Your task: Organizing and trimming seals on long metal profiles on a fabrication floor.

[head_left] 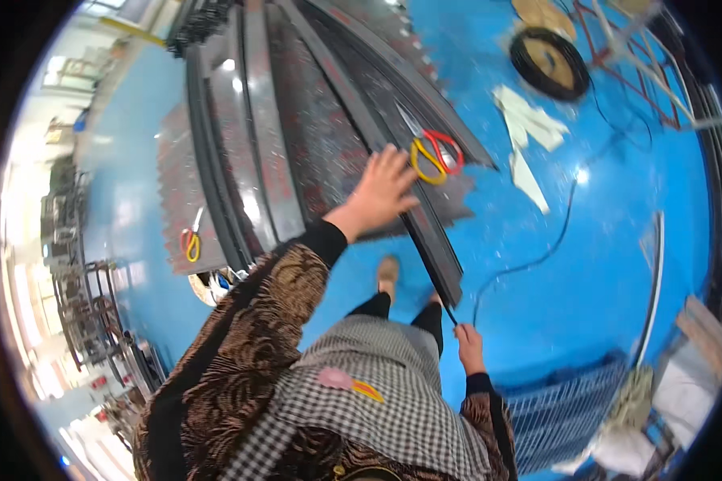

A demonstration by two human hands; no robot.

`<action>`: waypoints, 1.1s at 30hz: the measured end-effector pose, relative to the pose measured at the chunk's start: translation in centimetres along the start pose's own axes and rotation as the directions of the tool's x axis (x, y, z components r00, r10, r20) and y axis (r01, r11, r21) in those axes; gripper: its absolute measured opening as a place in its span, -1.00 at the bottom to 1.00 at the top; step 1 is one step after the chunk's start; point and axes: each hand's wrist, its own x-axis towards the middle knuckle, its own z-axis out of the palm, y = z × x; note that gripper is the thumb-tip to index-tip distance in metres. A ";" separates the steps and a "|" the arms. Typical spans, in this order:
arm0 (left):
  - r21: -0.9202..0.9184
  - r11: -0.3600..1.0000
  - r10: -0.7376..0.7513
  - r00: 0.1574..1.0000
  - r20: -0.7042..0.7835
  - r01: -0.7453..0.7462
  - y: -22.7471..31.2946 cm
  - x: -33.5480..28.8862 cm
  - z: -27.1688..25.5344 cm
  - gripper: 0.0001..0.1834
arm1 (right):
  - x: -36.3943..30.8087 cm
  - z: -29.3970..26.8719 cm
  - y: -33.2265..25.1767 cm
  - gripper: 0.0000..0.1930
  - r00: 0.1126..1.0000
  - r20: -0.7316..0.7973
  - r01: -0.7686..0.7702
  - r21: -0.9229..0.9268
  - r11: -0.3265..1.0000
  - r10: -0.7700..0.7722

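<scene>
My left hand (379, 191) is open, fingers spread, over a long dark profile (433, 244) that slants from the far side toward my right. Its fingertips are close to a pair of scissors (431, 154) with red and yellow handles, lying on the profiles. My right hand (469, 349) is closed on a thin black strip (452, 313) at the near end of that profile. Whether the strip comes out of the profile or only meets its end, I cannot tell. More long dark profiles (269, 120) lie side by side on a worktable covered with torn plastic sheeting (184, 172).
Another pair of scissors (192, 241) lies at the table's left. A black cord (529, 263) curves over the blue floor (537, 305) on my right. Beyond are pale scraps (528, 128) and a black coil (549, 64). A blue wire rack (565, 413) stands near right.
</scene>
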 end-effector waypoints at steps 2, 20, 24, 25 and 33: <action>-0.033 0.999 -0.037 0.998 0.053 0.038 0.7 0.2 0.2 -0.40 | 1.8 1.1 -1.2 -0.79 0.997 0.002 0.077 -0.032 0.996 -0.077; -0.094 0.993 -0.066 0.997 0.046 0.070 0.5 -0.2 -1.3 -0.42 | 0.2 0.1 0.2 -0.79 0.980 -0.045 0.187 -0.086 0.979 -0.191; -0.102 0.992 -0.064 0.997 0.046 0.069 0.6 -0.1 -1.1 -0.43 | 2.6 1.4 -2.8 -0.80 0.983 -0.018 0.179 -0.115 0.977 -0.182; -0.102 0.993 -0.063 0.997 0.048 0.067 0.6 -0.1 -1.1 -0.43 | 2.9 1.6 -3.3 -0.80 0.984 -0.009 0.177 -0.120 0.977 -0.179; -0.115 0.991 -0.071 0.996 0.051 0.076 0.5 -0.1 -1.2 -0.43 | 2.0 0.4 -1.4 -0.80 0.985 -0.002 0.168 -0.150 0.974 -0.170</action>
